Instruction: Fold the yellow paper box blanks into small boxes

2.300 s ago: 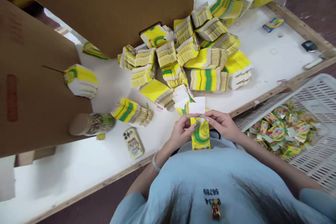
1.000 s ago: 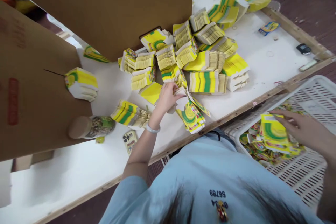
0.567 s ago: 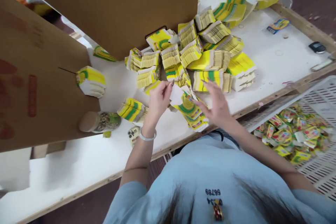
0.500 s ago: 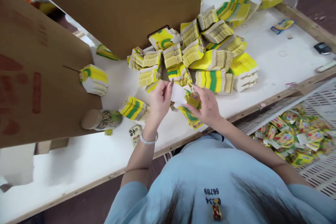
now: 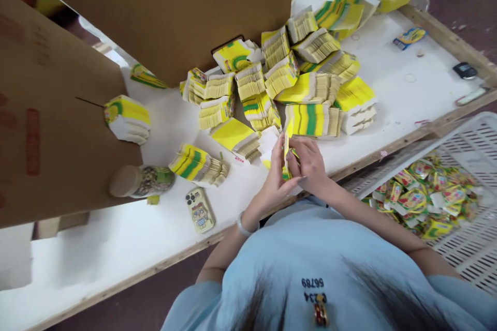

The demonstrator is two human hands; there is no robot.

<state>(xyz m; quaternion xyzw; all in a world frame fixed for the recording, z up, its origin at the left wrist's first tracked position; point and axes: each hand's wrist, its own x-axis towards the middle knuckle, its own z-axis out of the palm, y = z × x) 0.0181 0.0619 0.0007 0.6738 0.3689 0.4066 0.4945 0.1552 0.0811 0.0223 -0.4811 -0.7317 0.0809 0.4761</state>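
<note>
The flat carton [image 5: 288, 151] pinched between both hands is yellow with green. The stacks [image 5: 310, 119] on the white bench [image 5: 392, 88] show yellow and green stripes with pale edges. The basket [image 5: 473, 248] is white; the cardboard [image 5: 186, 10] brown.

The flat carton [image 5: 288, 151] pressed between the left hand [image 5: 276, 178] and right hand [image 5: 309, 163] shows only its yellow edge; its printed face is hidden. At 3 o'clock the white basket [image 5: 471, 137] is cut off by the picture's edge. The 2 cardboard sheets [image 5: 58, 114] at 10 o'clock cover part of the table [image 5: 116, 238] and run out of view. The small dark object [image 5: 461, 69] at 2 o'clock is too small to identify.
</note>
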